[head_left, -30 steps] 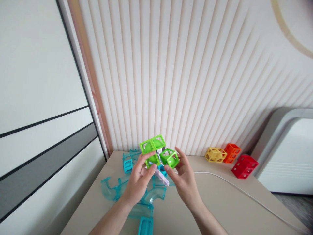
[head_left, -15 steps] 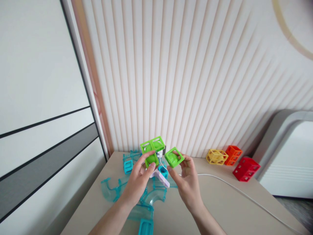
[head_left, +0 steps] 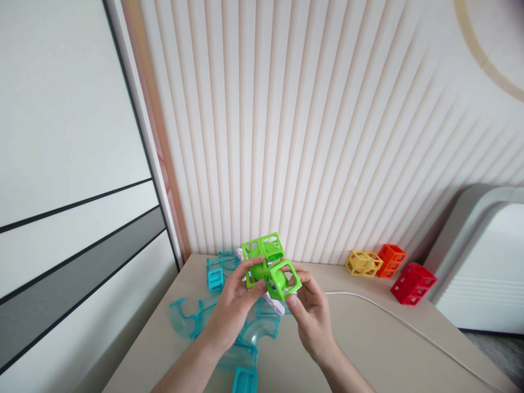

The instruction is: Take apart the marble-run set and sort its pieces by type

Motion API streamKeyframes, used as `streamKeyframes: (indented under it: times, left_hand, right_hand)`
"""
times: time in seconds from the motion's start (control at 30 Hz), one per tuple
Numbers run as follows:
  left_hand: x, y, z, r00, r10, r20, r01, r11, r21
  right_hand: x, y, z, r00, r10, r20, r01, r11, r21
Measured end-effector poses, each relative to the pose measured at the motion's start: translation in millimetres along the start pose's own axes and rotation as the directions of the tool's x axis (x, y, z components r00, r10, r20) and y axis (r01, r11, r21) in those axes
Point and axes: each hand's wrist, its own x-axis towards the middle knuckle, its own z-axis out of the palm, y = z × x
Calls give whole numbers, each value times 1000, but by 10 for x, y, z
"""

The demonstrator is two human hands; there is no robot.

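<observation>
Left hand (head_left: 233,305): my fingers clench the green cube cluster (head_left: 262,256), raised above the tabletop (head_left: 368,349).
Right hand (head_left: 313,314): my fingers grasp a single green cube (head_left: 283,279).
Relation: the single cube touches the cluster's lower right; both hands equally near.
Change: half a second ago the cube sat apart to the right; the gap is now closed.
Surroundings: teal track pieces (head_left: 245,338) below.

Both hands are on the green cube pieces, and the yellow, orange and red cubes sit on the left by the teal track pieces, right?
Not quite. The head view shows the yellow cube, orange cube and red cube on the right, by the wall. Both the left hand and right hand do hold the green cube pieces.
</observation>
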Motion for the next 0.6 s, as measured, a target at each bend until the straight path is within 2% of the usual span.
streamKeyframes:
  times: [0.17,0.33,0.43,0.6]
  left_hand:
    - [3,43,3,995,47,-91,-41,997,70]
    - [-18,58,-15,993,68,-93,-56,990,128]
    - [-63,83,-42,997,70,-43,-64,989,136]
    - [-146,131,-48,992,9,125,-16,998,56]
  right_hand:
    - [18,-122,27,997,30,72,-32,999,22]
    - [-12,-177,96,997,30,65,-35,996,81]
    - [-21,-161,97,998,43,55,-46,998,51]
    - [10,-94,-20,998,35,59,-38,998,59]
